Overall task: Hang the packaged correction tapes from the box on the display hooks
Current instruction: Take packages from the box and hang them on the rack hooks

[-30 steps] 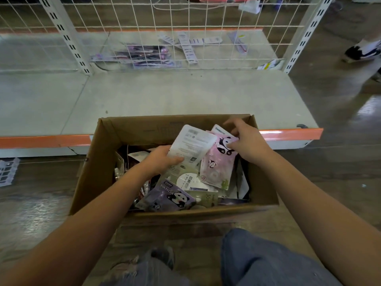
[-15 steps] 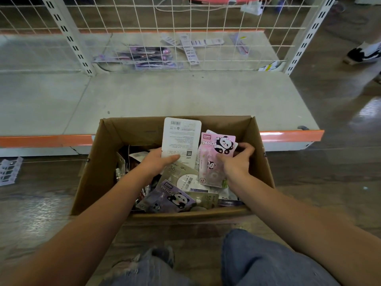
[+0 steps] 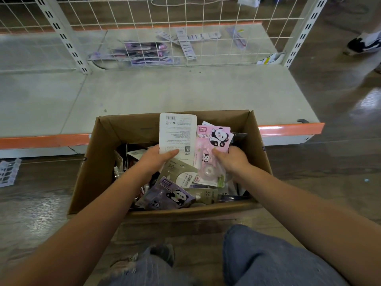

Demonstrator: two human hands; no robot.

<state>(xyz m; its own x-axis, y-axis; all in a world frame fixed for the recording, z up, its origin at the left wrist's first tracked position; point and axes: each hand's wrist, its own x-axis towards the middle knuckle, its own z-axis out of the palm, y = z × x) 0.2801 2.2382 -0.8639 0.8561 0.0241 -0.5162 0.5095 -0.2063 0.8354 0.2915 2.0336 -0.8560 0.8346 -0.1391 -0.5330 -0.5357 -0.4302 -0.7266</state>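
**Both hands in the box, a packet in each**

The left hand (image 3: pixel 153 159) grips a white packet (image 3: pixel 177 137) by its lower edge, thumb laid across the printed back, and holds it upright so its top rises above the far wall of the cardboard box (image 3: pixel 88 172). A barcode and small print show on the side facing us. Just beside it, the right hand (image 3: pixel 232 159) pinches a pink panda packet (image 3: pixel 212 141) at its right edge, fingers curled round the card; the clear blister with the tape roll hangs below the fingers. The two packets stand side by side, edges touching or nearly so, I cannot tell which.

Beneath the hands the box is filled with more packaged correction tapes lying loose and overlapping: a purple panda packet (image 3: pixel 169 196) tilted against the near wall, and olive-coloured ones (image 3: pixel 181 174) in the middle.

The box sits on a wooden floor (image 3: pixel 37 203), pushed up against the orange edge (image 3: pixel 41 141) of a low grey shelf (image 3: pixel 165 91). Behind the shelf rises a white wire grid panel (image 3: pixel 175 23) between slotted uprights. Through the grid, more purple packets (image 3: pixel 144 52) and some white strips (image 3: pixel 185 42) lie flat on another shelf. The person's knees in ripped jeans (image 3: pixel 257 261) show at the bottom, and someone's sneaker (image 3: pixel 363 43) stands on the floor at far right.
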